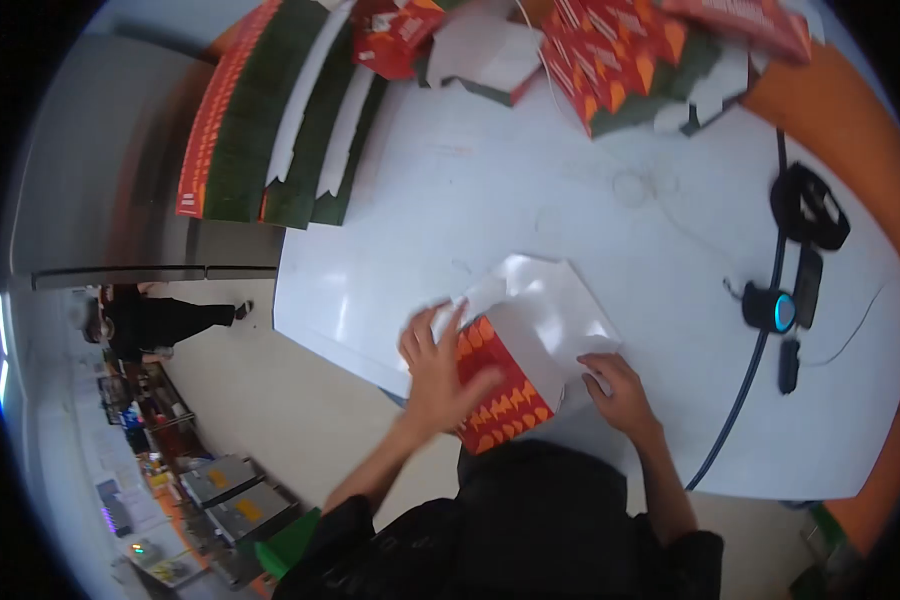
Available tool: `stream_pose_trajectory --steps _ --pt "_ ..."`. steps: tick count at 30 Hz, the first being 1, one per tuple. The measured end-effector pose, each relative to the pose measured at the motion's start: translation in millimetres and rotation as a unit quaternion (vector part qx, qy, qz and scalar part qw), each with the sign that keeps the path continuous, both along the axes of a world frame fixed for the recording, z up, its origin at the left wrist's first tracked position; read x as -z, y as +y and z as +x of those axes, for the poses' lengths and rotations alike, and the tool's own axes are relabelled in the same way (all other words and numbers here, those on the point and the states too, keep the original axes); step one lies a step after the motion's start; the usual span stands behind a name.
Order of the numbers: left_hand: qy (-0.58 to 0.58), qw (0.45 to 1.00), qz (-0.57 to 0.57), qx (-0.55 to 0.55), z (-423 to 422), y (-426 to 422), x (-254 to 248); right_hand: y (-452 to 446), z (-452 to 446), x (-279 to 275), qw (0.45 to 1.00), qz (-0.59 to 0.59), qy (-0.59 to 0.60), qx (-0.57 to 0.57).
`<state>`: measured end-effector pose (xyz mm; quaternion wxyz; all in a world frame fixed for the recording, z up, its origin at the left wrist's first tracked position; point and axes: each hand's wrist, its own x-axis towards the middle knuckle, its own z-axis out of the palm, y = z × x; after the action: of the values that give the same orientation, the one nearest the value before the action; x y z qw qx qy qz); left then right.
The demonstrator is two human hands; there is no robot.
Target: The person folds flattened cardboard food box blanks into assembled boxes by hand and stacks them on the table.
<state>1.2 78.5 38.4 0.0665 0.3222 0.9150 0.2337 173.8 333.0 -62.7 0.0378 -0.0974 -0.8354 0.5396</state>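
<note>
A partly folded carton lies near the front edge of the white table, its red and orange patterned side up and its white inner flaps spread away from me. My left hand is over the carton's left side, fingers spread and slightly blurred; whether it presses on the card I cannot tell. Beside the carton's right side is my right hand, its thumb and fingers apart near the edge of a white flap. Nothing is seen gripped in either hand.
Stacked flat red and green cartons stand at the far left, and more folded cartons lie along the back. A black cable, a small round device and a black strap are on the right. A person stands beyond the table.
</note>
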Motion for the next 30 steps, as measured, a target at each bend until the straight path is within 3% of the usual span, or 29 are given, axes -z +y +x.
stream_pose_trajectory --steps 3,5,7,10,13,15,19,21,23,27,28,30 --pt "0.092 0.986 0.133 -0.046 -115.0 38.9 -13.5 1.5 -3.4 -9.3 0.991 -0.073 -0.043 0.102" --pt "0.214 0.958 0.19 -0.006 -206.5 63.9 -11.8 0.0 1.3 -10.1 0.988 -0.067 -0.025 0.135" --pt "0.208 0.937 0.279 -0.01 -284.5 106.7 -19.1 -1.6 8.8 -11.3 0.986 -0.055 -0.012 0.157" --pt "0.303 0.924 0.234 -0.022 -372.6 163.7 -21.9 -5.5 21.2 -12.3 0.986 -0.02 -0.005 0.167" --pt "0.24 0.962 0.125 0.026 -417.3 181.1 -29.2 -12.1 33.0 -15.6 0.981 -0.004 -0.025 0.192" --pt "0.264 0.944 0.193 0.051 -426.8 181.3 -35.8 -14.0 40.1 -24.1 0.977 0.003 -0.024 0.213" --pt "0.251 0.914 0.279 0.156 -365.5 167.3 -65.2 -20.7 44.5 -31.8 0.963 -0.011 0.017 0.269" --pt "0.236 0.92 0.227 0.213 -305.6 141.2 -100.0 -15.1 39.8 -44.6 0.964 -0.024 0.048 0.262" --pt "0.193 0.937 0.142 0.255 -239.5 112.9 -139.6 -8.1 15.6 -95.3 0.972 0.059 0.115 0.195" --pt "0.035 0.927 0.088 0.363 -120.3 75.1 -174.2 -4.9 -47.1 -204.6 0.918 0.251 0.289 0.107" --pt "0.055 0.913 0.096 0.392 -92.7 67.0 -172.3 -6.9 -51.1 -208.5 0.916 0.269 0.288 0.08" --pt "-0.025 0.908 0.056 0.414 -51.5 52.2 -175.5 -4.3 -54.7 -204.4 0.925 0.28 0.256 0.016"
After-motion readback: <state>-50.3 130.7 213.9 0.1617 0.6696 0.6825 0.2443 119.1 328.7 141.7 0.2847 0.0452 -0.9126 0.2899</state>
